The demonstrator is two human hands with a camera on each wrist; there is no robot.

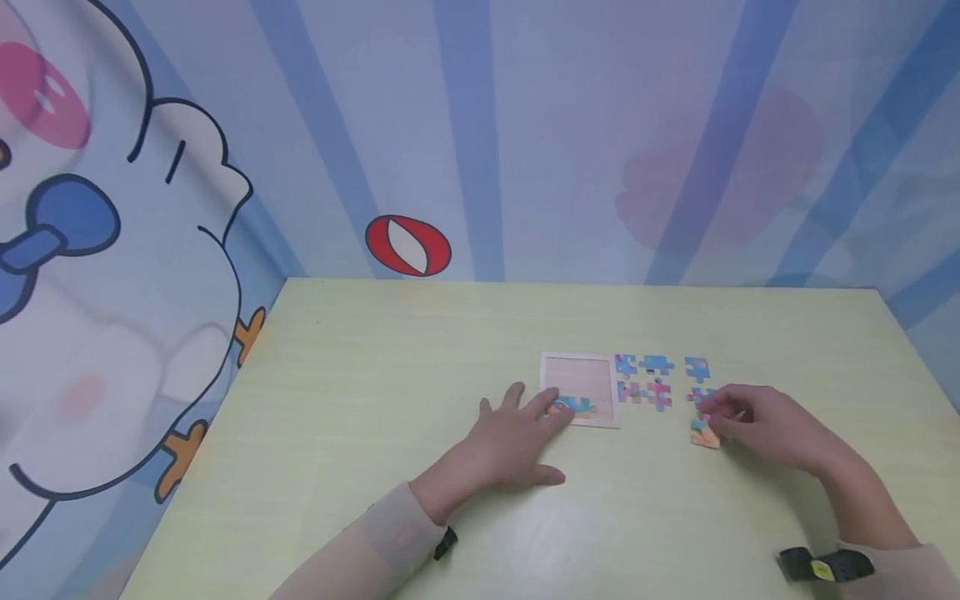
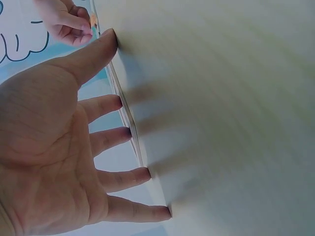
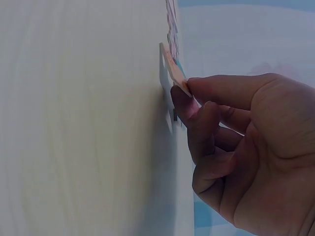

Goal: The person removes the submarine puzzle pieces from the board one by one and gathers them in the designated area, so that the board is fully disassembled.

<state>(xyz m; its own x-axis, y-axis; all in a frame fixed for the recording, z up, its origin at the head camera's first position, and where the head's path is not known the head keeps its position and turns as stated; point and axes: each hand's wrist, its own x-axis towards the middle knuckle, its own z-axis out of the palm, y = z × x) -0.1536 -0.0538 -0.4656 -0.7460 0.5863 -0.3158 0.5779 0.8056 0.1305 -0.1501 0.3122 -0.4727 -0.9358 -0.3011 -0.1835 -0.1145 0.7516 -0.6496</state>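
My right hand [image 1: 772,423] pinches an orange and teal jigsaw puzzle piece [image 1: 704,433] between thumb and finger; in the right wrist view the piece [image 3: 174,69] is tilted off the table. With fingers spread, my left hand [image 1: 517,442] rests at the lower left of a square puzzle frame [image 1: 618,408]. Its fingertips touch the frame and the joined pieces [image 1: 581,405] along the frame's bottom, which they partly cover. The left wrist view shows the left hand [image 2: 59,147] with straight fingers, fingertips down at the frame's edge.
Several loose pieces lie right of the frame, among them a blue piece [image 1: 657,364], a pink piece [image 1: 659,394] and another blue piece [image 1: 697,367]. One more [image 1: 696,396] is partly behind the right fingers. The pale table [image 1: 360,375] meets a printed wall [image 1: 555,167] at the back.
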